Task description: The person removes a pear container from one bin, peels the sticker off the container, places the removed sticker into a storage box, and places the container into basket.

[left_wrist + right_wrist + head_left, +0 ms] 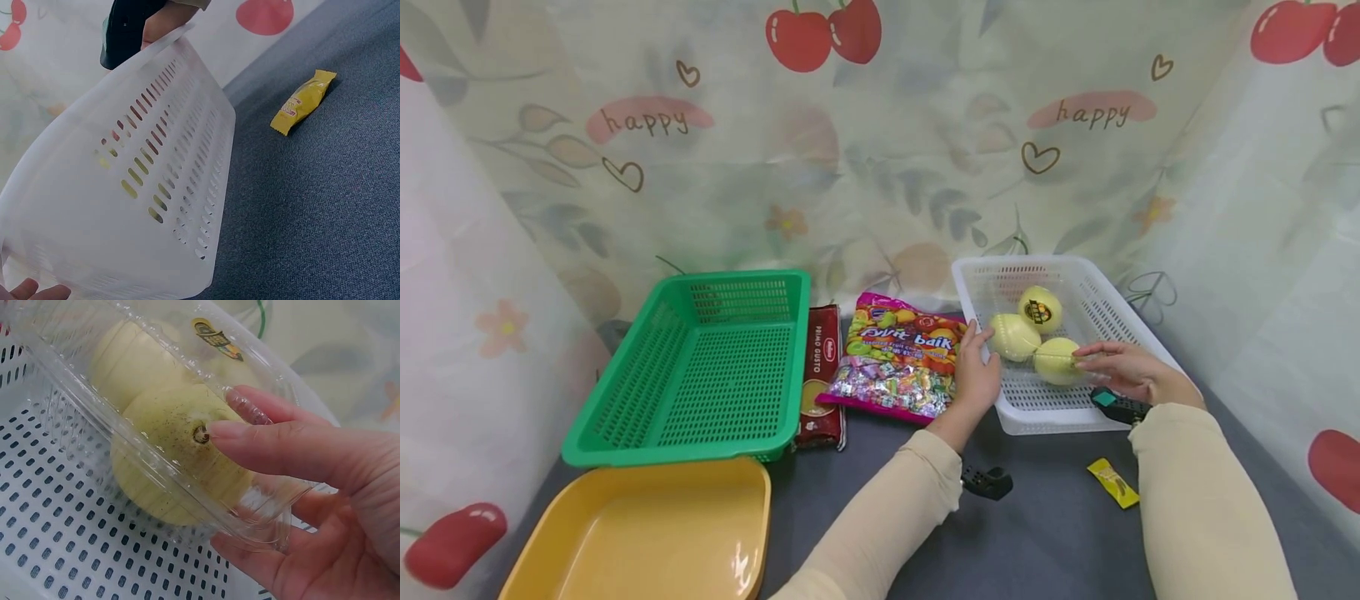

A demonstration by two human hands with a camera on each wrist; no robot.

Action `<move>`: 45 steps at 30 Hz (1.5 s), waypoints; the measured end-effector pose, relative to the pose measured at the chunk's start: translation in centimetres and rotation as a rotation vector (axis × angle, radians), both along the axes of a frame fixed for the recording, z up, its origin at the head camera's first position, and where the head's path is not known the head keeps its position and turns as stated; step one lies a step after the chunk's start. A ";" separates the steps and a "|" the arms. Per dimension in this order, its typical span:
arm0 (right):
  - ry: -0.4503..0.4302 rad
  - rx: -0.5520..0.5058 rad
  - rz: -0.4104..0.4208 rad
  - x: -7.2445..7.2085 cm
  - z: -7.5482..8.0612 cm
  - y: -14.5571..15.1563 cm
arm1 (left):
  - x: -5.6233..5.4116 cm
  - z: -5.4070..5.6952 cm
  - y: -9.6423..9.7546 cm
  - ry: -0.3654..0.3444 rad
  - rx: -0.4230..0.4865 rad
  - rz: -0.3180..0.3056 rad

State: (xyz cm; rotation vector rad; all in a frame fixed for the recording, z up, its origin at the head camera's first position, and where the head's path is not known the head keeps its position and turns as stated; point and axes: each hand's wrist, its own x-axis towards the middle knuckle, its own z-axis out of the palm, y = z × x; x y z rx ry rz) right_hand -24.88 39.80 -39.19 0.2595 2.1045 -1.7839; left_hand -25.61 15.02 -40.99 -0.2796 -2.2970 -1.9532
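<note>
My right hand (1123, 371) grips the near right end of a clear plastic box (81, 394) inside the white basket (1060, 421). Its thumb (250, 440) lies on top of the box, with other fingers at the side and underneath. Three round, pale yellow pears (169, 450) show through the plastic; one bears a dark and gold sticker (1038, 312). My left hand (977, 375) holds the basket's left rim. Only its fingertips (53, 292) show in the left wrist view, at the lower left corner. A bag of fruit candy (898, 354) lies just left of this hand.
A green basket (797, 358) stands at the left, with a yellow tray (647, 533) in front of it. A dark red packet (822, 375) lies between the green basket and the candy bag. One small yellow wrapped snack (1114, 482) lies before the white basket.
</note>
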 end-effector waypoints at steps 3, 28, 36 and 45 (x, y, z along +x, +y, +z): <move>0.022 0.012 0.009 -0.1 -0.2 0.1 | 0.0 0.0 -0.1 -0.017 0.014 -0.003; 0.195 0.237 0.005 -0.2 0.3 0.1 | -0.1 0.2 -0.4 -0.010 0.011 -0.026; 0.189 0.198 -0.029 0.0 0.6 0.1 | 0.0 0.1 -0.3 0.004 -0.005 -0.023; 0.206 0.214 -0.059 0.6 1.0 0.9 | -0.1 -0.2 -0.1 0.013 -0.008 -0.011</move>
